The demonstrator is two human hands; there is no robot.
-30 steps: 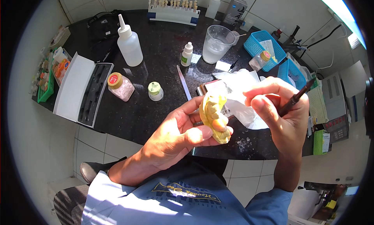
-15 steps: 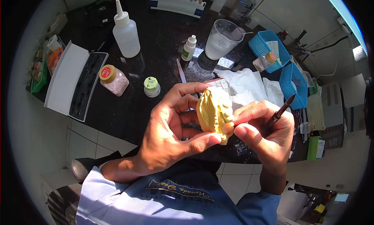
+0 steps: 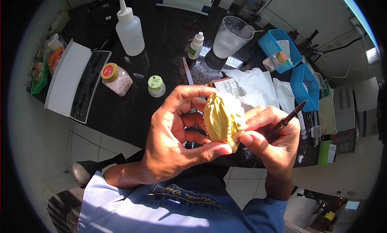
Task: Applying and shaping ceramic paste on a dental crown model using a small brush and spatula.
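Note:
My left hand [image 3: 167, 140] holds a yellow dental cast [image 3: 217, 116] between fingertips and thumb, its ridged, crinkled-looking surface in sunlight. My right hand [image 3: 272, 138] grips a dark slim brush-like tool [image 3: 293, 114], tip pointing up and right, while its thumb and forefinger touch the cast's right edge. Just beyond the cast lie crumpled white paper [image 3: 254, 85] and a small printed box [image 3: 223, 83]. A long pale slim tool [image 3: 187, 71] lies behind my left hand, near a green-capped jar [image 3: 157, 86].
On the black counter [image 3: 121, 128] stand a squeeze bottle [image 3: 131, 35], pink-powder jar [image 3: 117, 81], dropper bottle [image 3: 196, 46], glass of liquid [image 3: 229, 39] and white rack [image 3: 181, 5]. An open long case [image 3: 64, 79] is at left; blue baskets [image 3: 305, 87] and a grey appliance [image 3: 344, 108] are at right.
The cast has turned so its ridged yellow side faces me. My right hand has moved down and inward, its fingertips now on the cast. The head view has shifted slightly.

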